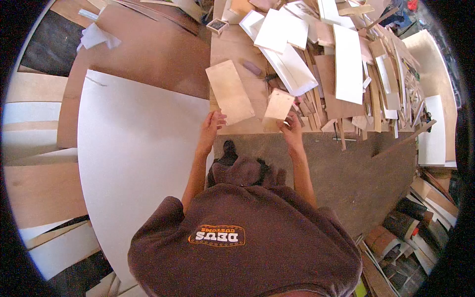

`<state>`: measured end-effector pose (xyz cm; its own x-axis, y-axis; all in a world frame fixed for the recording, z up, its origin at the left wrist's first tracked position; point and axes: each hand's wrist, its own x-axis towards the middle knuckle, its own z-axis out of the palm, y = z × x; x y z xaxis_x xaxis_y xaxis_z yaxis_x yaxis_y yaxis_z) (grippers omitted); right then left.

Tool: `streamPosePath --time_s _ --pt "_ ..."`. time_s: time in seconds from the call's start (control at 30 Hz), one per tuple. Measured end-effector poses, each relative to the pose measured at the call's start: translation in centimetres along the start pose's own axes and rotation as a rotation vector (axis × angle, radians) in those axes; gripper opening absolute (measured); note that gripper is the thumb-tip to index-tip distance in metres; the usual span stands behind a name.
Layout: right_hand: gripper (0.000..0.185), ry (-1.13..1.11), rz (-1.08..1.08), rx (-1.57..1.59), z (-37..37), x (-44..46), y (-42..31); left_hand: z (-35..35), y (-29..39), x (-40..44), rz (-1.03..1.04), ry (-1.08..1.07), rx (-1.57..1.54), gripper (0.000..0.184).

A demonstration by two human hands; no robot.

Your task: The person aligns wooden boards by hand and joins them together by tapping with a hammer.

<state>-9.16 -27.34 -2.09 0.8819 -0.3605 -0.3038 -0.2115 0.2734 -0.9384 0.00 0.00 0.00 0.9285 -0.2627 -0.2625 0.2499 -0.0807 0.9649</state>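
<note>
My left hand (214, 121) is closed at the lower left edge of a larger rectangular plywood piece (230, 92), which slants above the worktable. A smaller plywood piece (279, 105) is pinched at its lower right corner by my right hand (292, 123). Its surface shows small dark marks near the upper corners. The two pieces are held apart, with the bare wood of the worktable (257, 126) between them. Behind them lies a small dark cylindrical object (252, 68) whose kind I cannot make out.
White panel offcuts (292, 69) and thin wood strips (378, 94) are heaped on the table's right. A large white sheet (133, 163) lies to my left beside a brown board (153, 49) with a white cloth (98, 38). More scraps (396, 242) lie at lower right.
</note>
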Motion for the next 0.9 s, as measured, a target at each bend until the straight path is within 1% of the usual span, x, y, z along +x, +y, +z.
streamPosePath --time_s 0.07,0.1,0.13,0.17,0.2,0.23,0.27,0.3,0.33,0.4,0.47,0.5,0.57,0.63,0.67,0.7,0.73,0.77,0.8,0.83,0.87,0.9 --pt "0.049 -0.087 -0.165 -0.125 -0.2 1.9 0.1 1.3 0.0 0.8 0.077 -0.005 -0.004 0.047" --pt "0.049 -0.067 -0.089 -0.181 1.8 0.4 2.2 -0.9 -0.9 -0.9 -0.005 -0.015 -0.054 0.047" --pt "0.043 -0.065 -0.237 -0.389 0.6 2.9 4.0 0.2 -1.0 0.1 -0.039 -0.001 -0.056 0.047" --pt "0.038 -0.071 -0.404 -0.519 3.4 5.6 5.5 -2.2 0.4 2.0 -0.05 0.031 0.016 0.046" --pt "0.031 -0.118 -0.443 -0.661 6.3 4.4 1.7 -2.8 -0.2 3.0 -0.045 0.037 0.009 0.046" --pt "0.031 -0.124 -0.436 -0.692 6.3 4.4 1.6 -2.4 -2.3 3.5 0.007 -0.015 -0.029 0.046" --pt "0.031 -0.203 -0.495 -0.838 8.1 5.5 1.6 -3.8 -3.0 4.9 0.084 -0.052 -0.031 0.046" --pt "0.031 -0.291 -0.537 -1.008 8.7 6.0 1.4 -4.0 -3.7 5.3 0.081 -0.038 -0.05 0.046" --pt "0.032 -0.341 -0.503 -1.104 9.3 6.3 1.3 -4.0 -4.5 5.3 0.085 -0.038 -0.066 0.047" --pt "0.031 -0.396 -0.49 -1.177 10.3 6.7 1.7 -4.8 -7.0 4.9 0.069 -0.019 -0.079 0.047" --pt "0.031 -0.438 -0.495 -1.246 10.6 7.4 2.3 -5.1 -10.5 5.4 0.141 -0.025 -0.022 0.049" --pt "0.03 -0.451 -0.502 -1.264 10.5 7.7 2.6 -5.2 -10.7 5.2 0.139 -0.008 -0.029 0.049" --pt "0.029 -0.498 -0.514 -1.295 9.5 8.4 3.1 -4.2 -11.2 4.3 0.002 0.033 0.002 0.05" --pt "0.029 -0.528 -0.637 -1.258 9.2 9.0 3.4 -3.0 -11.3 3.9 -0.042 0.087 -0.023 0.05" --pt "0.029 -0.554 -0.639 -1.243 9.1 9.1 3.6 -2.9 -11.3 3.4 -0.081 0.105 -0.022 0.051" --pt "0.03 -0.582 -0.584 -1.24 8.8 9.6 3.9 -2.4 -11.2 2.8 -0.086 0.126 -0.013 0.051" --pt "0.031 -0.608 -0.532 -1.24 8.5 10.1 4.1 -1.5 -11.1 2.3 -0.12 0.201 -0.058 0.052" --pt "0.031 -0.624 -0.541 -1.231 8.4 10.5 4.4 -0.7 -11.0 2.1 -0.151 0.276 -0.108 0.053" --pt "0.033 -0.647 -0.595 -1.262 7.8 11.2 5.3 -0.2 -11.7 2.3 -0.15 0.294 -0.11 0.053" --pt "0.034 -0.67 -0.65 -1.292 7.5 11.6 5.5 0.1 -13.0 2.5 -0.127 0.306 -0.042 0.053" --pt "0.034 -0.69 -0.655 -1.284 7.1 11.8 5.8 0.4 -14.3 2.6 -0.107 0.317 0.027 0.054" --pt "0.035 -0.692 -0.658 -1.244 7.1 11.8 5.6 0.8 -14.5 2.5 -0.111 0.335 0.029 0.054"
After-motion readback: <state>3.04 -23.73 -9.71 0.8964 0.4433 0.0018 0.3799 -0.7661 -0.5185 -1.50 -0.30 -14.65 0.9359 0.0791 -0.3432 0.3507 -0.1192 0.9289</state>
